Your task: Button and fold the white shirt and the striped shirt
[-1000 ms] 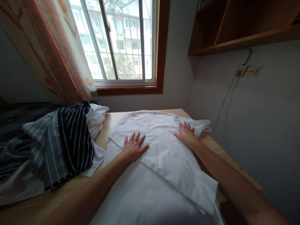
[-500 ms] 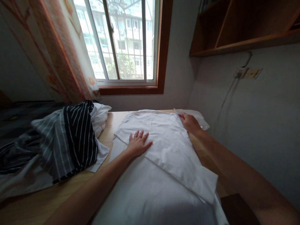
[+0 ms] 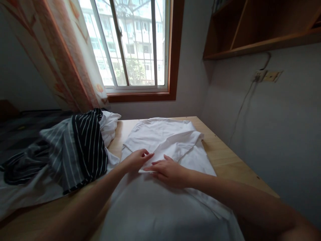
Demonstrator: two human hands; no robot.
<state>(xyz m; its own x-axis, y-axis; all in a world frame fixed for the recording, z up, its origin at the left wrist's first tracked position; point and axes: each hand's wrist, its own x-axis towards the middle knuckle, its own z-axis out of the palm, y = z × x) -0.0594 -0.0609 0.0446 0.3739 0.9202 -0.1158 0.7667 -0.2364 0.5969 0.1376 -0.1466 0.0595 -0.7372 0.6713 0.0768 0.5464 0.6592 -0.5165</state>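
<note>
A white long-sleeved shirt [image 3: 140,204] lies spread over the wooden table, one sleeve [image 3: 173,139] folded across its upper part. My right hand [image 3: 172,170] lies over the middle of the shirt, with the end of that sleeve between its fingers. Close beside it, my left hand [image 3: 137,159] has its fingers curled together at the cloth by the sleeve's end. Part of what the left fingers grip is hidden. The shirt's lower part reaches toward me, blurred at the bottom of the view.
Left of the shirt, a heap of striped black and grey clothing [image 3: 85,147] lies with white cloth [image 3: 109,125]. The wooden table [image 3: 225,157] reaches back below a window [image 3: 132,43]. At upper right hangs a wooden shelf [image 3: 243,47], above a wall socket [image 3: 260,75] with a cord.
My right hand has brought the sleeve end from the far right edge across to the shirt's middle. My left hand has gone from lying flat to curled fingers, slightly nearer me.
</note>
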